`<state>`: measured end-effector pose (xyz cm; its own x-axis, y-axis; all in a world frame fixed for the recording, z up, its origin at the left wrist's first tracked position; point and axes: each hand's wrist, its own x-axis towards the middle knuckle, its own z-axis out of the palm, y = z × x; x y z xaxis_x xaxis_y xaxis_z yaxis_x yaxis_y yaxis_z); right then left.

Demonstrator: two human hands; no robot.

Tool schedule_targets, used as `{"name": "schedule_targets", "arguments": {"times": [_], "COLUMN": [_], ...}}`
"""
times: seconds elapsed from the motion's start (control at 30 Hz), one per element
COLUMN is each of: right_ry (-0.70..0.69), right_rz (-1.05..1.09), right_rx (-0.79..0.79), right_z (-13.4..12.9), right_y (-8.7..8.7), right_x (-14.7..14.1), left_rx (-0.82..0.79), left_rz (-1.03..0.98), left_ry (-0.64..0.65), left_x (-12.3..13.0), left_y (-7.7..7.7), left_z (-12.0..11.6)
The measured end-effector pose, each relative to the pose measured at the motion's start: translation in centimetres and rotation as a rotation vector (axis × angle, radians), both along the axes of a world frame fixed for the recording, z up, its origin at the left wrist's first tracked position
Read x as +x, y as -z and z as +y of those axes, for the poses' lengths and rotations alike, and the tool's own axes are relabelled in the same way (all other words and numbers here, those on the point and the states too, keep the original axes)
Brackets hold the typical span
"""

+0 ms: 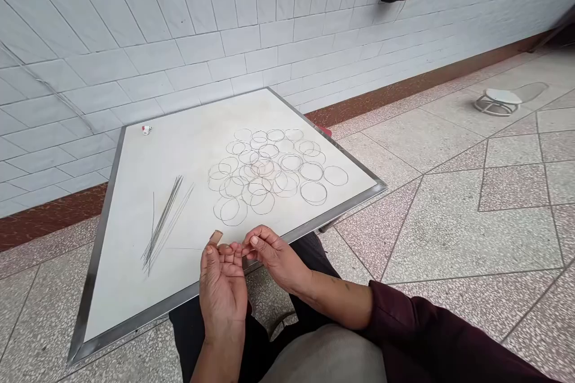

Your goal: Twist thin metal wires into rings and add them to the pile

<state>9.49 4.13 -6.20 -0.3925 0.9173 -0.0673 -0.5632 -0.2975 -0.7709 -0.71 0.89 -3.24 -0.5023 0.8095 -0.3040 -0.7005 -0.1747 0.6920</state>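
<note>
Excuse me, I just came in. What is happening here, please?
A seated person holds both hands just above the edge of a white metal-framed board. The right hand's fingers meet the left hand's fingers; whether they hold anything is unclear. Thin wire rings lie on the board beside a bundle of straight wires.

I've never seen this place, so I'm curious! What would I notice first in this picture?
You'd probably notice the many thin wire rings overlapping in the middle of the white, metal-edged board. To their left lies a bunch of straight thin wires. At the board's near edge, the left hand and right hand come close together.
</note>
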Motion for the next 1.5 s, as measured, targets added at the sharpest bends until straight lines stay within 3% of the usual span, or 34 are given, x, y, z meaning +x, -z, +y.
{"name": "schedule_targets", "arguments": {"times": [0.2, 0.37, 0.53, 0.7, 0.87, 1.13, 1.3, 1.5], "right_ry": [0.083, 0.097, 0.040, -0.078, -0.121, -0.127, -0.039, -0.093], "right_rz": [0.177, 0.210, 0.168, -0.070, -0.475, -0.723, -0.920, -1.033], "right_rx": [-0.182, -0.129, -0.069, 0.136, 0.432, 0.655, 0.853, 0.933], "right_z": [0.9, 1.9, 2.4, 2.7, 2.9, 2.9, 3.0, 2.7], "right_y": [-0.3, -0.7, -0.7, -1.0, -1.3, -0.8, -1.0, -1.8], "right_x": [-0.1, -0.3, 0.5, 2.3, 3.7, 4.5, 4.9, 4.9], "left_rx": [-0.052, 0.018, 0.072, -0.026, -0.109, -0.144, -0.115, -0.094], "left_rz": [0.009, 0.034, 0.025, 0.119, 0.286, 0.425, 0.586, 0.919], "left_ry": [0.055, 0.103, 0.064, 0.211, 0.387, 0.614, 0.535, 0.392], "left_x": [-0.8, -1.1, -1.5, -1.8, -2.2, -2.8, -2.8, -1.8], "left_y": [0.5, 0.6, 0.1, -0.9, -1.7, -2.4, -2.5, -2.2], "left_z": [0.4, 1.1, 1.4, 1.2, 0.6, 0.0, 0.1, -0.2]}}
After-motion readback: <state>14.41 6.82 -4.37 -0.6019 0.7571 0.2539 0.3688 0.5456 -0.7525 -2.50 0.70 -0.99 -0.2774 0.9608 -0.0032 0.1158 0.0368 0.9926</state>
